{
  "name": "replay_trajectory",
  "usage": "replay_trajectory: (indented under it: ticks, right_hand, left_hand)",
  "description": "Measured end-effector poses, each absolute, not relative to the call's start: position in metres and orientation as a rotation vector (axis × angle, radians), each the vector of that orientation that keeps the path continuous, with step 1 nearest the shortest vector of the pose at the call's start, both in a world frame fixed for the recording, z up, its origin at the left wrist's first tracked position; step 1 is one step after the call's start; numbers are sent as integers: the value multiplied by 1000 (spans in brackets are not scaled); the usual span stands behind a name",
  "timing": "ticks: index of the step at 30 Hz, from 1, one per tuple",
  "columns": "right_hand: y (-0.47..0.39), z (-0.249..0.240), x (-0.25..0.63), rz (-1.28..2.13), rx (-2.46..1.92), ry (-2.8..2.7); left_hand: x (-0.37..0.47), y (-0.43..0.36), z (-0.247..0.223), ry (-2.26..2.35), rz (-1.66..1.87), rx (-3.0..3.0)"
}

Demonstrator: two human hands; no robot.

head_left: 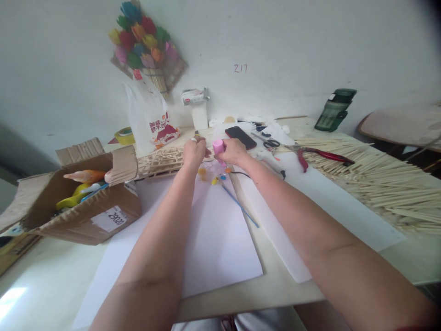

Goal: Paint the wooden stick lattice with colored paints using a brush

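My right hand (234, 151) is closed round a small pink bottle (218, 146), held over a clear paint palette (209, 171). Dabs of yellow, orange and blue paint lie in the palette, and a bit of pink shows just under the bottle. Left of it, my left hand (195, 151) has its fingers curled together; what they hold, if anything, is unclear. A thin blue paintbrush (241, 205) rests with its tip by the palette, on white paper (220, 248).
An open cardboard box (82, 216) of paint bottles stands left, before a wooden lattice (160, 162). Behind are a plastic bag (146, 115) and a phone (241, 137). Scissors (272, 143), red-handled pliers (327, 155), many wooden sticks (389, 184) and a green bottle (336, 110) lie right.
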State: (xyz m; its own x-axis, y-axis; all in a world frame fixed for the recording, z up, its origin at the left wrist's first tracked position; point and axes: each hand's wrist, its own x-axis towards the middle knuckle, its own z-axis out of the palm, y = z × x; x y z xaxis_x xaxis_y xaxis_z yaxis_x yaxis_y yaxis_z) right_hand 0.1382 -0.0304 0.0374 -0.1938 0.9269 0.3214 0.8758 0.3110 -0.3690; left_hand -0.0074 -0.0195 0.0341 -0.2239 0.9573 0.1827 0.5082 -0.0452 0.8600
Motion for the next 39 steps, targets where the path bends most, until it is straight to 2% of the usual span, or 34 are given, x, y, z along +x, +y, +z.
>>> replay_trajectory:
  ticks: [39]
  right_hand:
    - [-30,44,141,125,-1641,-2154]
  left_hand:
    - [-9,-12,30,1638,1322,1485]
